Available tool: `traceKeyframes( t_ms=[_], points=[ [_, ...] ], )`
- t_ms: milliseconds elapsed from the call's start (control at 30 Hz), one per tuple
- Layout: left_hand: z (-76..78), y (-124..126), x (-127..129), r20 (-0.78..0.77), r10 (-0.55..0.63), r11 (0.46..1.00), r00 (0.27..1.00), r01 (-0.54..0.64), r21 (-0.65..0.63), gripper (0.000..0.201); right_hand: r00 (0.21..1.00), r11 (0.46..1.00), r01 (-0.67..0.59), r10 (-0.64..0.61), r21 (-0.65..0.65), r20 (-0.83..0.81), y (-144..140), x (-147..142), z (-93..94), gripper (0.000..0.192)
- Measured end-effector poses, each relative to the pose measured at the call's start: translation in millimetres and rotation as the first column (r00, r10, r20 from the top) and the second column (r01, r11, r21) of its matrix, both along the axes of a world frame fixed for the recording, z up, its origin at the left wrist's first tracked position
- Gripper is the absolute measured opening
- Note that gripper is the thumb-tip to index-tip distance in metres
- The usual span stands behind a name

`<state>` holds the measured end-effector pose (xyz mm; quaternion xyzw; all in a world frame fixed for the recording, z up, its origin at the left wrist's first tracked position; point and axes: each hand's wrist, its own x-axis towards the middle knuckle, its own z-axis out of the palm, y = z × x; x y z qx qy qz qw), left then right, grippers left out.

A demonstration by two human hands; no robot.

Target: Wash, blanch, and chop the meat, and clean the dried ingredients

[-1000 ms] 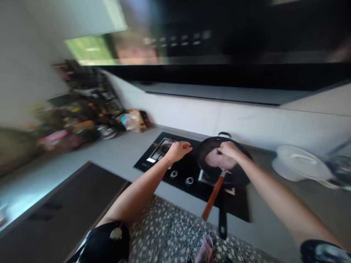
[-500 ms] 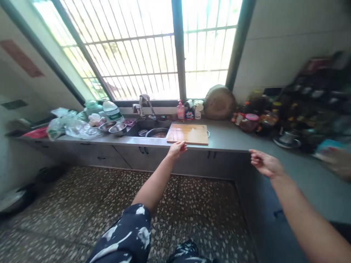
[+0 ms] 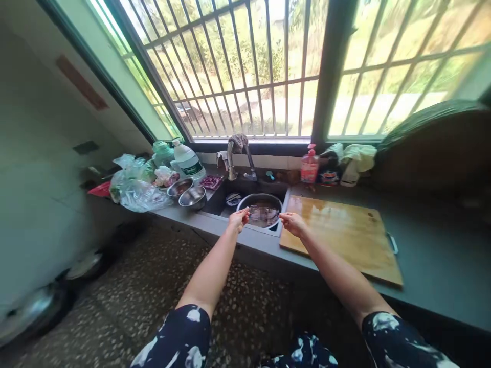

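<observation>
A round metal basin (image 3: 281, 204) with murky water and pinkish pieces in it stands in the dark sink (image 3: 215, 203). Before its left rim is my left hand (image 3: 238, 220), thumb and fingers closed together. My right hand (image 3: 293, 224) is at the opposite side, its fingers pinched near the rim and beside the wooden cutting board (image 3: 341, 235). Whether either hand touches the basin, I cannot tell; anything between the fingertips is too small to make out. Over the sink rises a faucet (image 3: 231, 161) with a cloth on it.
Two metal bowls (image 3: 193, 197) and plastic bags of vegetables (image 3: 140, 191) lie left of the sink, by a large bottle (image 3: 188, 161). Behind the board stand a pink pump bottle (image 3: 309, 166) and a big round dark object (image 3: 433, 153). Counter edge (image 3: 261, 245) runs before me.
My view has come closer to the sink and turned left. My right hand has swung in from the far right counter toward the basin; my left hand is now beside it too.
</observation>
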<state>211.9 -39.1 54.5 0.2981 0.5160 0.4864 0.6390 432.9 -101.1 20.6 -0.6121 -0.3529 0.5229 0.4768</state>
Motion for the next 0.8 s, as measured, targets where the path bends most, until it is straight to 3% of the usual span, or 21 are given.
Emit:
traceKeyframes(
  t_ms=[133,200,267,333,400,433,467,533,600,633,700,800],
  points=[
    [-32.1,90.9,-25.7,-0.156,-0.052,0.997,0.986,0.043,-0.058,0.030,0.988,0.985,0.017,0.009,-0.170,0.151,118.6,-44.8,-48.0,0.018],
    [-54.8,140.0,-34.8,-0.333,-0.171,0.985,0.927,0.153,-0.080,0.036,0.972,0.970,0.059,-0.002,-0.237,0.236,165.0,-53.2,-74.4,0.015],
    [-85.5,193.4,-34.0,-0.531,-0.351,0.934,0.771,0.328,-0.141,0.044,0.944,0.952,0.115,-0.016,-0.283,0.330,207.8,-55.4,-105.7,0.016],
    [-124.4,245.9,-22.4,-0.653,-0.498,0.846,0.570,0.483,-0.224,0.049,0.912,0.934,0.182,-0.043,-0.308,0.409,247.2,-57.6,-143.0,0.032],
    [-169.0,289.7,-4.8,-0.687,-0.564,0.781,0.458,0.567,-0.263,0.048,0.840,0.917,0.218,-0.002,-0.334,0.543,280.8,-63.4,-184.7,0.054],
    [-191.9,306.4,3.9,-0.700,-0.582,0.754,0.415,0.598,-0.273,0.048,0.767,0.911,0.205,0.077,-0.357,0.637,294.4,-67.6,-205.6,0.064],
    [-214.0,319.2,11.6,-0.721,-0.602,0.715,0.345,0.635,-0.293,0.053,0.678,0.902,0.172,0.183,-0.396,0.712,305.2,-72.1,-225.3,0.074],
    [-252.8,333.9,22.3,-0.790,-0.607,0.588,0.082,0.716,-0.377,0.066,0.476,0.865,0.099,0.393,-0.492,0.787,317.2,-80.2,-257.5,0.086],
    [-279.5,337.2,26.9,-0.810,-0.546,0.447,-0.215,0.743,-0.499,0.069,0.342,0.825,0.015,0.527,-0.566,0.778,317.5,-85.3,-276.2,0.080],
    [-287.7,336.5,27.5,-0.804,-0.504,0.397,-0.317,0.741,-0.541,0.067,0.300,0.806,-0.028,0.571,-0.591,0.764,314.9,-86.6,-280.6,0.074],
    [-294.5,333.6,26.9,-0.802,-0.445,0.343,-0.399,0.752,-0.564,0.064,0.265,0.794,-0.039,0.593,-0.607,0.760,307.8,-88.6,-282.2,0.062],
    [-289.9,331.8,22.9,-0.824,-0.405,0.324,-0.395,0.781,-0.534,0.058,0.269,0.805,0.096,0.546,-0.586,0.794,301.2,-94.4,-276.8,0.054]
  ],
)
